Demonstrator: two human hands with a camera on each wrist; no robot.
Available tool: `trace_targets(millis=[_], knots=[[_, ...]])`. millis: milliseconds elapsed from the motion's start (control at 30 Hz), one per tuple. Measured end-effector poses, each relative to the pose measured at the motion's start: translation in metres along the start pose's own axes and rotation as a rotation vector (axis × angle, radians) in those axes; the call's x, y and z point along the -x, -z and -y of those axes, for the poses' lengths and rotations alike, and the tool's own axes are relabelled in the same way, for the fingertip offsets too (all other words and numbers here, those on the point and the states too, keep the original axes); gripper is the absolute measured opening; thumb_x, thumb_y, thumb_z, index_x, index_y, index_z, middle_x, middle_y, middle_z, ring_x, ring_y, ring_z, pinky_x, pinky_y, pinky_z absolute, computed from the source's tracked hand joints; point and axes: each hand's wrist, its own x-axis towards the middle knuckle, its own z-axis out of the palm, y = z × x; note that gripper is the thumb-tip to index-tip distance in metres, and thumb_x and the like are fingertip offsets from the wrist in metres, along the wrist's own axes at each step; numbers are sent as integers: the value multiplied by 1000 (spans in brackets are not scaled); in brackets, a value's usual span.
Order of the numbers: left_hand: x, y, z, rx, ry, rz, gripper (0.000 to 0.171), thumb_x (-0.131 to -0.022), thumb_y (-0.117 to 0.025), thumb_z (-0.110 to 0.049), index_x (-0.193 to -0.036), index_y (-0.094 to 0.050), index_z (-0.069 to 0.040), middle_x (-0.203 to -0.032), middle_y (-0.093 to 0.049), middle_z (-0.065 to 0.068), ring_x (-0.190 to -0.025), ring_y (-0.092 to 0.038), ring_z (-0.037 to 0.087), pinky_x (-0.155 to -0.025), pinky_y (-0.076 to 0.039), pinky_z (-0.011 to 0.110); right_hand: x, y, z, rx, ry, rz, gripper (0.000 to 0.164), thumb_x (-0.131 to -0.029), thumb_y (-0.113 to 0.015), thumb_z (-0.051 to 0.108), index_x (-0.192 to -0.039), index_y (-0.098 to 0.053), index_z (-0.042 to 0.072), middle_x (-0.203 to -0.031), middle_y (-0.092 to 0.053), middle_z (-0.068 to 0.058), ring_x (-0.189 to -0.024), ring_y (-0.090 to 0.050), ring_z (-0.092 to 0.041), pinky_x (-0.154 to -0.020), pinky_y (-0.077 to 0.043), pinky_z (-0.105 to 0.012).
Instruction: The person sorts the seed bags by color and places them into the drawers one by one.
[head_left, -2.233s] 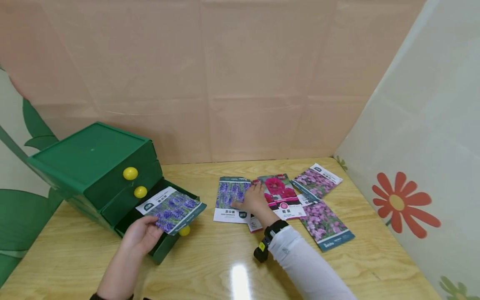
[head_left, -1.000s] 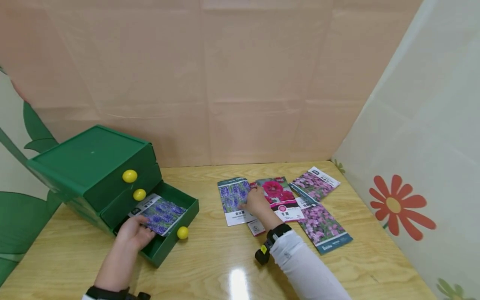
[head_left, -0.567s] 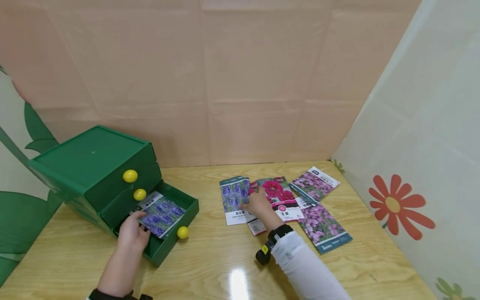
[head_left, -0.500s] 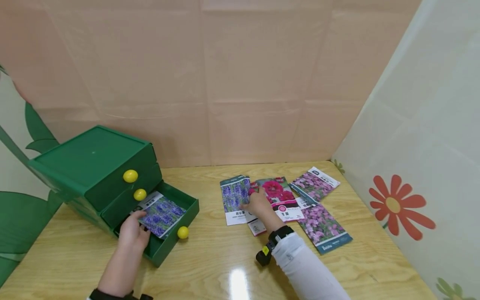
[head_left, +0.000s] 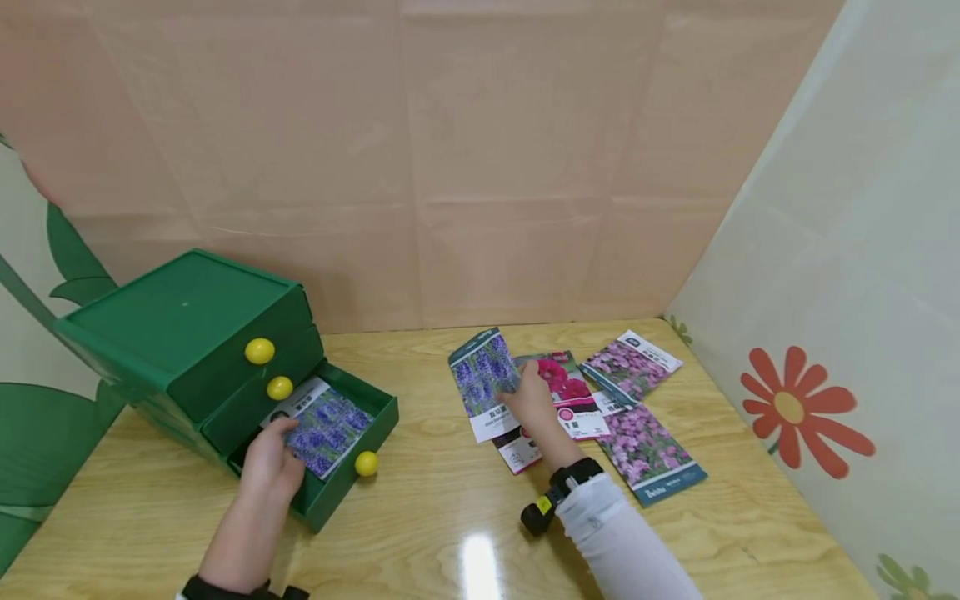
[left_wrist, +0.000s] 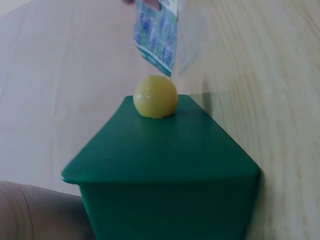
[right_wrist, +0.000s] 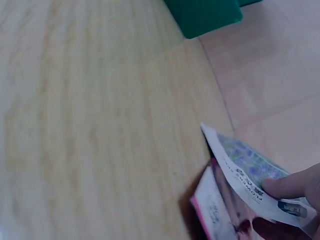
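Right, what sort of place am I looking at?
Probably a screened-off indoor tabletop: a wood-grain table, a creased pinkish sheet behind it, and a flower-print sheet along the right.

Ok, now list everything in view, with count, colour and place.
Drawer box: one, green, left on the table, bottom drawer open.
Knobs: three, yellow, on the drawer fronts.
Purple packets: two, one in the bottom drawer, one in the right hand.
Magenta packets: two visible, overlapping, mid-table.
Pink packets: two, overlapping, further right.
Table: one, pale wood, underneath.
Back wall: one, peach, behind the table.
Side walls: two, white, printed with plants.
Wrist straps: two, black, one per wrist.
Sleeves: two, whitish, left barely showing.
Left hand: one, at the drawer packet.
Right hand: one, mid-table.
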Motion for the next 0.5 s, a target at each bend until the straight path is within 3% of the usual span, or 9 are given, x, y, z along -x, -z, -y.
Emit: trace_targets(millis=[100, 333, 500], knots=[[4, -4, 0, -35, 1, 41, 69, -102, -22, -9, -150, 27, -15, -161, 20, -3, -146, 14, 11, -119, 2, 24, -1, 6, 0, -21, 15, -22, 58, -82, -77, 11, -126, -40, -3, -116, -59, -35, -111, -58, -45, -92, -50, -53], [18, -16, 0, -79, 31, 38, 78, -105, -28, -16, -138, 43, -18, -147, 45, -3, -135, 37, 17, -116, 18, 33, -3, 18, -4, -74, 50, -10, 59, -89, -67, 12, -138, -41, -7, -134, -50, -34, -126, -47, -47, -105, -40, -55], [29, -27, 2, -82, -1, 60, 75, -105, -30, -17, -146, 33, -19, -152, 39, -3, -139, 33, 17, -118, 14, 35, -1, 28, -5, -142, 57, -22, 55, -94, -61, 13, -140, -40, -6, -138, -47, -32, -129, -44, -46, -108, -36, -55]])
